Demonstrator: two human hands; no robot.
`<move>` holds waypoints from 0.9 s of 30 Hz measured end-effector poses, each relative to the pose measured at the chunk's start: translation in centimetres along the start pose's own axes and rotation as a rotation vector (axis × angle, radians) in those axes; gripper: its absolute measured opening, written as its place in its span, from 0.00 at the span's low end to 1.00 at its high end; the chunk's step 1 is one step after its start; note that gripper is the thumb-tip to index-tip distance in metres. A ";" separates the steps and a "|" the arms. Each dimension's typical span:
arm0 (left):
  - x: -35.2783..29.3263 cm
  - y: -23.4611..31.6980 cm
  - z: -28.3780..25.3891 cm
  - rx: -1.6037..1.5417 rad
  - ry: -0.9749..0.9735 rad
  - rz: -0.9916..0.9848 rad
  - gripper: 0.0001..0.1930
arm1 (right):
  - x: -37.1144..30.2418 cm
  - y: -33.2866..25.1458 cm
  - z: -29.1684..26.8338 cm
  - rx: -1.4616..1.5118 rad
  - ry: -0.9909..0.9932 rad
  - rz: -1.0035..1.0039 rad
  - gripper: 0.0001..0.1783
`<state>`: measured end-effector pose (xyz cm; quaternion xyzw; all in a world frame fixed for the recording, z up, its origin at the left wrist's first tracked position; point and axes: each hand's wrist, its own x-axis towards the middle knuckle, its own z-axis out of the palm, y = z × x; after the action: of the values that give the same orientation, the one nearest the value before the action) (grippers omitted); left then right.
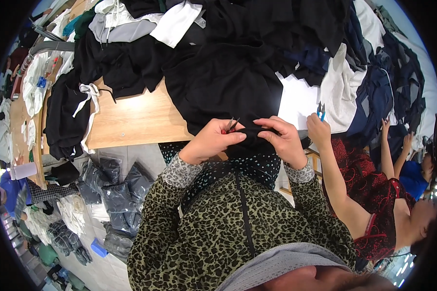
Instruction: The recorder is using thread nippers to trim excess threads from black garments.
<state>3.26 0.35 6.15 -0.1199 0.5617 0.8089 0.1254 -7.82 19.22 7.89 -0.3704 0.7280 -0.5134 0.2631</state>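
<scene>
A black garment [223, 82] is spread over the table's front edge, and part of it hangs over my lap. My left hand [211, 140] is closed around small red-handled thread snips [231, 128], their dark blades pointing up and away from me. Its thumb and fingertips also press on the garment's near edge. Across from it, my right hand [282, 139] pinches the same edge between thumb and fingers. A short stretch of black cloth runs between the two hands. Whether a loose thread is there is too small to tell.
A co-worker's hand [318, 130] at my right holds blue-handled snips [321, 111] beside a light grey garment [342, 92]. Dark clothes are heaped along the wooden table [141, 119]. Bagged dark garments [116, 189] lie on the floor at left, near a blue box [99, 248].
</scene>
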 end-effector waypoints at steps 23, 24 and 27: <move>2.2 0.2 0.5 0.192 0.048 0.214 0.06 | -0.4 2.0 2.2 -0.313 0.387 -0.045 0.11; 1.5 0.3 1.3 0.438 0.135 0.411 0.08 | -0.5 1.4 2.3 -0.537 0.494 -0.095 0.10; 1.1 -0.7 2.9 0.889 0.280 0.887 0.17 | -0.7 2.0 2.8 -0.037 0.559 0.116 0.09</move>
<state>2.34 3.43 6.16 0.0827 0.8507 0.4506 -0.2577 -5.83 18.67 5.06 -0.1771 0.8015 -0.5662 0.0745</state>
